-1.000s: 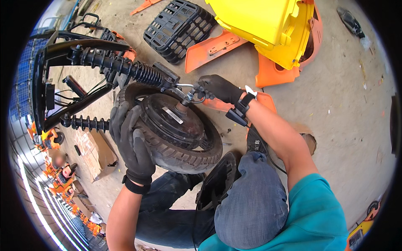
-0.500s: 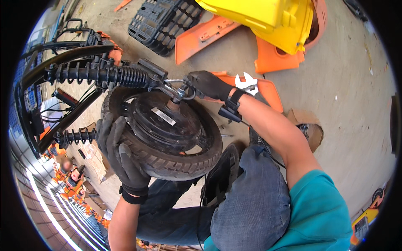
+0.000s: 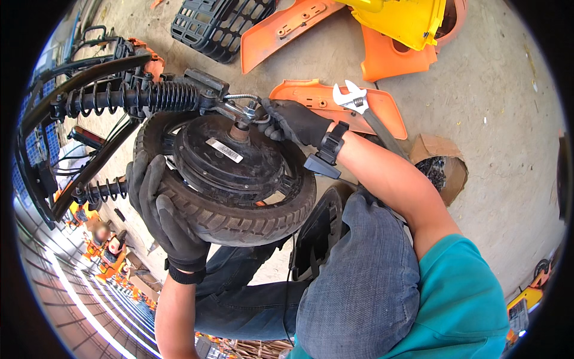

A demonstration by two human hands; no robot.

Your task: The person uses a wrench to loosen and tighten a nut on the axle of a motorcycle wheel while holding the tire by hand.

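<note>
A wheel with a black hub (image 3: 230, 161) and a treaded tyre (image 3: 239, 227) stands between my hands, tilted in the black frame. My gloved left hand (image 3: 164, 209) is wrapped over the tyre's left side, thumb on the tread. At the hub's axle (image 3: 241, 128), my gloved right hand (image 3: 293, 122) has its fingers curled round a cable (image 3: 244, 96) with a coiled metal sheath; the fingertips are partly hidden. Beyond that hand, an adjustable wrench (image 3: 354, 99) lies with its jaws over an orange panel (image 3: 385, 113).
Shock absorbers (image 3: 128, 99) join the wheel to the black frame (image 3: 37, 149) at left. A torn cardboard box (image 3: 457, 164) of small dark parts sits right. Farther off lie a black crate (image 3: 215, 27), orange panels (image 3: 278, 33) and a yellow plastic piece (image 3: 403, 24).
The whole view has shifted, so wheel and floor items appear higher. My right hand has drawn slightly back from the axle, and more cable shows. My left hand keeps its grip on the tyre.
</note>
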